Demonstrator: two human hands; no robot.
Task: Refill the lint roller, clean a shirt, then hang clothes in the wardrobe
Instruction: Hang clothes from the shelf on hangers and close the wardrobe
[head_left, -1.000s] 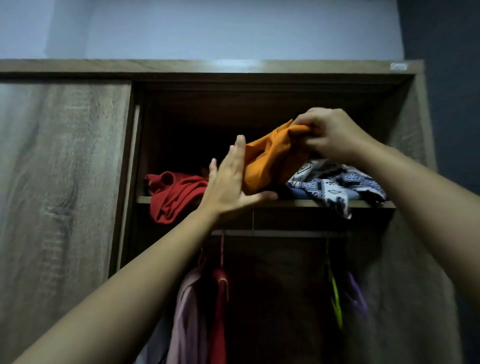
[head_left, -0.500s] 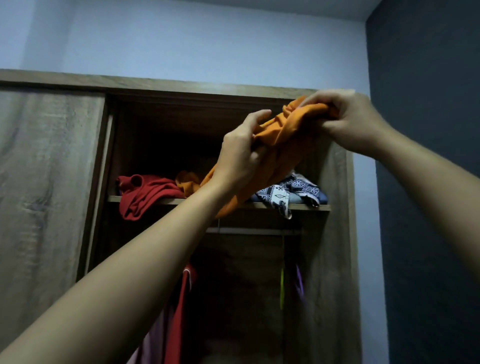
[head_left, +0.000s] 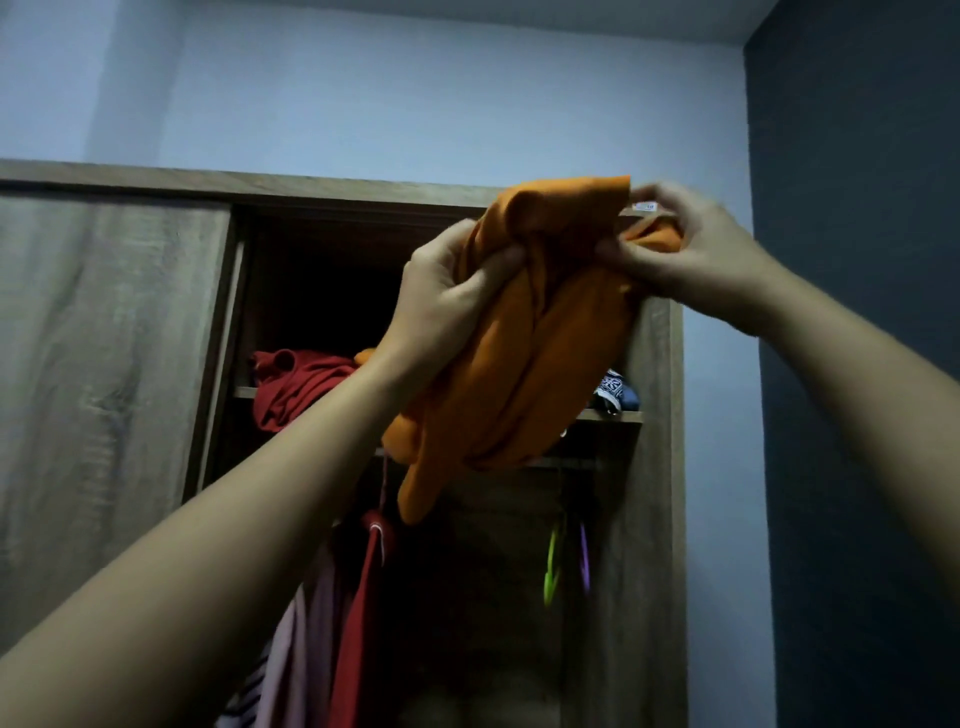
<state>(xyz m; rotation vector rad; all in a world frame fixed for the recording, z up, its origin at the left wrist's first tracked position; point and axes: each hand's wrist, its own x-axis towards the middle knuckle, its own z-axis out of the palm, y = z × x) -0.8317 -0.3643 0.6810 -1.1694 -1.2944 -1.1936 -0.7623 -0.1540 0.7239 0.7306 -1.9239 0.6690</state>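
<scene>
An orange shirt (head_left: 540, 332) hangs bunched in the air in front of the open wardrobe (head_left: 654, 467), clear of the upper shelf. My left hand (head_left: 441, 301) grips its left side with curled fingers. My right hand (head_left: 691, 254) pinches the cloth at the top right, near a small white label. The shirt's lower end droops below the shelf edge, in front of the hanging rail.
A red garment (head_left: 296, 384) and a patterned blue-white cloth (head_left: 615, 389) lie on the upper shelf. Below hang red and pinkish clothes (head_left: 358, 597), with green and purple hangers (head_left: 553, 566) to their right. A sliding door (head_left: 104, 364) covers the left half. A dark wall stands at right.
Both hands have lifted the orange shirt off the shelf and toward me. My left hand went from lying flat against it to gripping it. The view has tilted up and left.
</scene>
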